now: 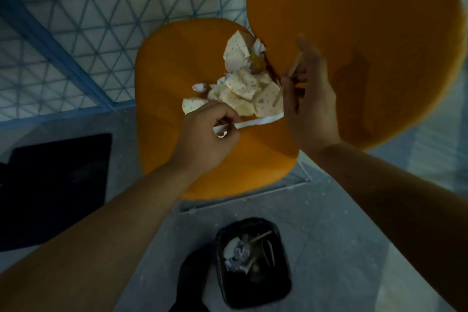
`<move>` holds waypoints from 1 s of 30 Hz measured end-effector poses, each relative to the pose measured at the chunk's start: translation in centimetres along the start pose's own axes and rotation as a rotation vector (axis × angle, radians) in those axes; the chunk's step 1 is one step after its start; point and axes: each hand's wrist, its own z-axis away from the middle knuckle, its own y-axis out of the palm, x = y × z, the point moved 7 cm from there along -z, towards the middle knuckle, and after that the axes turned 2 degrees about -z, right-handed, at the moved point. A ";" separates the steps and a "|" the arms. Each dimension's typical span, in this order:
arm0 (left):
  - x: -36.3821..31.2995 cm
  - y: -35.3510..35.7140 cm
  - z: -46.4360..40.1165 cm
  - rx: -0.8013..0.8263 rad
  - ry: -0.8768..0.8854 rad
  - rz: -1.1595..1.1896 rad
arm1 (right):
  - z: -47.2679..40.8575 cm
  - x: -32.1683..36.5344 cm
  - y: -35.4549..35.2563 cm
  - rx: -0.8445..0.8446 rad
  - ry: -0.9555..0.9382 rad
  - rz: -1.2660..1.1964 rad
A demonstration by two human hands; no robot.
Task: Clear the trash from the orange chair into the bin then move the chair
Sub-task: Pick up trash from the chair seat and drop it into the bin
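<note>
Over the chair (177,78), both hands curled.

A pale wall panel (83,7) with a blue triangular lattice fills the upper left, crossed by a thick blue diagonal bar (54,50); a grey floor (329,235) spreads below it; a flat dark mat (58,185) lies on the floor at the left edge; a thin metal frame (253,197) rests on the floor near the middle; a dark shoe (192,284) shows at the bottom edge, blurred.
</note>
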 end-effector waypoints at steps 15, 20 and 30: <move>7.2 13.1 23.1 0.569 -0.106 -0.144 | 32.2 -6.0 3.9 0.330 0.415 0.049; 11.2 18.6 27.2 0.765 -0.245 -0.180 | 35.2 -6.3 5.6 0.291 0.430 0.054; 14.8 20.8 29.5 0.976 -0.321 -0.296 | 44.7 -10.4 11.1 0.761 0.690 0.135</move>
